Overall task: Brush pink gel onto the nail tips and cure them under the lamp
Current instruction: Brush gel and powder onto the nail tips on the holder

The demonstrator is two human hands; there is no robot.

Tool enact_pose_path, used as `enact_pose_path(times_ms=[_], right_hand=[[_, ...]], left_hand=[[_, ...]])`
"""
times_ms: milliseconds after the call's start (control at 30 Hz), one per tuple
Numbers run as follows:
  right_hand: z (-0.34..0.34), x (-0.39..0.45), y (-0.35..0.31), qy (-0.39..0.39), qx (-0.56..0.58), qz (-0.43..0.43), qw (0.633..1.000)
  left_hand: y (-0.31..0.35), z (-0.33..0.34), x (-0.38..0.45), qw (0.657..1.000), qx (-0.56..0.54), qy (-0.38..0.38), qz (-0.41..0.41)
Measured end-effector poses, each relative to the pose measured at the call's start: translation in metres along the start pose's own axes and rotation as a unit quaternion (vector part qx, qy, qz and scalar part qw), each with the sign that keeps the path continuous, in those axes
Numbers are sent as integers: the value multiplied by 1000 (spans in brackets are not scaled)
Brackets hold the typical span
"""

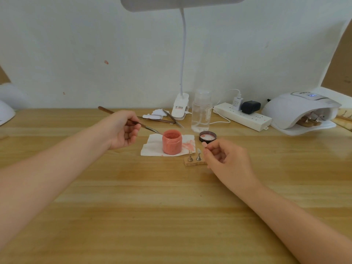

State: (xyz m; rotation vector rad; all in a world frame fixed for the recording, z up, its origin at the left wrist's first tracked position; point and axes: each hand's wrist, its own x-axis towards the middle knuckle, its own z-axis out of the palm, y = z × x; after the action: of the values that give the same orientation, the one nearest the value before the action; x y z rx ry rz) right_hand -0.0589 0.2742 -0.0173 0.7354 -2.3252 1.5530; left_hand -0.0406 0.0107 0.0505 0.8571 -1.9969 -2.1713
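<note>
An open jar of pink gel stands on a white paper towel at the table's middle. My left hand holds a thin brush whose tip reaches the jar's rim. My right hand pinches a small stand carrying a pink nail tip, just right of the jar. Beside it a small wooden block holds two metal stands with pale nail tips. The white curing lamp sits at the far right with more stands inside it.
The jar's dark lid lies open behind my right hand. Further back are a clear pump bottle, a clip desk lamp, tweezers, and a white power strip with plugs. Another white device sits far left.
</note>
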Motion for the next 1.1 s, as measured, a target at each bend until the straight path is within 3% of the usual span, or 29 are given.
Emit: enact_pose_path(times_ms=[133, 600, 1100], right_hand=[[0, 0, 0, 1, -8, -2, 1000], [0, 0, 0, -2, 6, -6, 1000], [1, 0, 3, 6, -3, -9, 1000]], left_hand=[[6, 5, -4, 1000, -9, -4, 20], [9, 45, -17, 990, 113, -43, 67], [3, 21, -16, 999, 1, -19, 39]])
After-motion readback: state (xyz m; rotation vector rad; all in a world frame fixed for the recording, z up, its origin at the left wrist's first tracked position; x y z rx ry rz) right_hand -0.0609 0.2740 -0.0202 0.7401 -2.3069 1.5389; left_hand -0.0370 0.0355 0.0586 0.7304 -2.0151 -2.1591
